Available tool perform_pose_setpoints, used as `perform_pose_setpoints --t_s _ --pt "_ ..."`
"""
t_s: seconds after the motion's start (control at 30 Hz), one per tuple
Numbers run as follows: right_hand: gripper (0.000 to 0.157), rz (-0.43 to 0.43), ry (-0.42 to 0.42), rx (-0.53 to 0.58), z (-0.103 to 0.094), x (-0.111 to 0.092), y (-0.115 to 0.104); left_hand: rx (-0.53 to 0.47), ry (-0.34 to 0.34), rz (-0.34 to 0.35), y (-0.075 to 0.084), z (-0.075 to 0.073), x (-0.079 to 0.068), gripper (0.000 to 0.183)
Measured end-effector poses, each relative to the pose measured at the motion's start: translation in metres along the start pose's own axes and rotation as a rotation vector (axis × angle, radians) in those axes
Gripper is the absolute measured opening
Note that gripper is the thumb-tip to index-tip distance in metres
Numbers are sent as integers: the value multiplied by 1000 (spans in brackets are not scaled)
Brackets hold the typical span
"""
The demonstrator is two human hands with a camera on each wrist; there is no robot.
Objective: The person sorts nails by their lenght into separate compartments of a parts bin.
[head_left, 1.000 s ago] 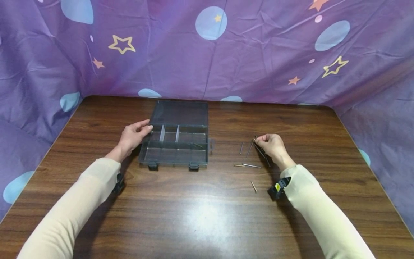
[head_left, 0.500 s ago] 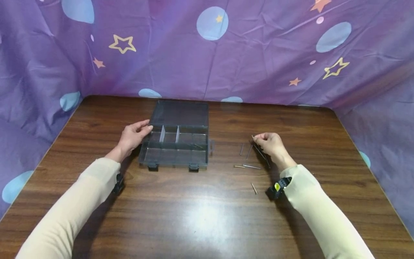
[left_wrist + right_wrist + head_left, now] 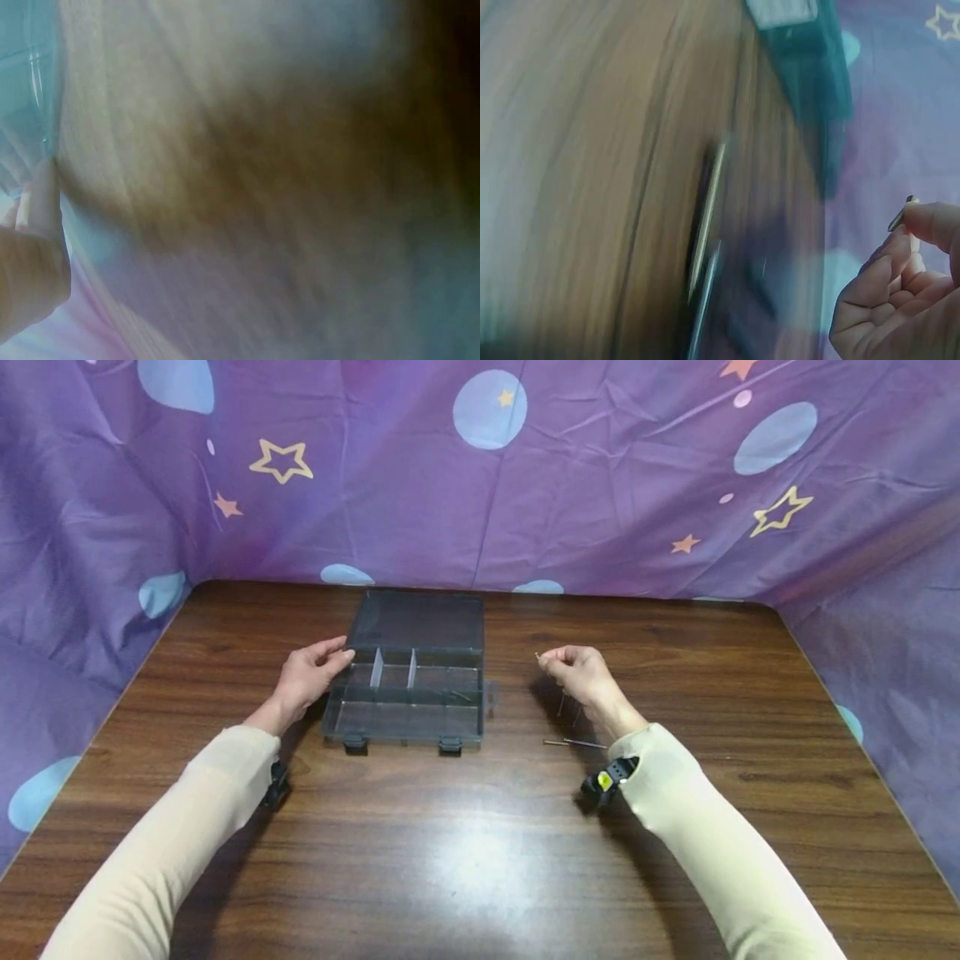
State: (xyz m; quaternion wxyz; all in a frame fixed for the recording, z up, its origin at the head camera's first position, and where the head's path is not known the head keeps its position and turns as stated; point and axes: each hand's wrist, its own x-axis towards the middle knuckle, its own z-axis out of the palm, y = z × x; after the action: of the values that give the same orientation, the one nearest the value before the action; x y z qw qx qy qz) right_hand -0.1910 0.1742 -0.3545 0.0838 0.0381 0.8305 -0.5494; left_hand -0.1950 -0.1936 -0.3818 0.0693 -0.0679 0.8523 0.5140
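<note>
An open smoky-grey plastic organizer box (image 3: 416,727) lies left of the middle of the table in the head view. Its back row shows two upright pale dividers, and a brass-coloured nail (image 3: 461,697) lies inside at the right. My left hand (image 3: 303,677) holds the box's left edge, thumb tip at the rim. Right of the box and above the table, my right hand (image 3: 581,677) pinches a small brass-coloured nail (image 3: 902,214) between thumb and forefinger, its other fingers curled. Most of that nail is hidden by the fingers.
Below the right hand lie a short brass-coloured nail (image 3: 556,742) and a longer silver nail (image 3: 585,743). Thin nails (image 3: 560,703) show partly behind the hand. The wooden table (image 3: 420,877) ends at a purple cloth (image 3: 420,510) at the back.
My right hand has moved left and away from me, off the nails toward the box, with a nail pinched in its fingertips. My left hand has stayed at the box's edge.
</note>
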Motion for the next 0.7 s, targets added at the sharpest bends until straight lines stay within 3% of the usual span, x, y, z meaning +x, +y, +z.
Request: perform_pose_setpoints --t_s 0.33,0.7 --pt "14 -92 -56 50 58 3 -21 -8 6 -4 -1 1 0 53" --pt "12 -122 -17 5 80 4 -24 -14 -12 -12 -2 -1 2 54"
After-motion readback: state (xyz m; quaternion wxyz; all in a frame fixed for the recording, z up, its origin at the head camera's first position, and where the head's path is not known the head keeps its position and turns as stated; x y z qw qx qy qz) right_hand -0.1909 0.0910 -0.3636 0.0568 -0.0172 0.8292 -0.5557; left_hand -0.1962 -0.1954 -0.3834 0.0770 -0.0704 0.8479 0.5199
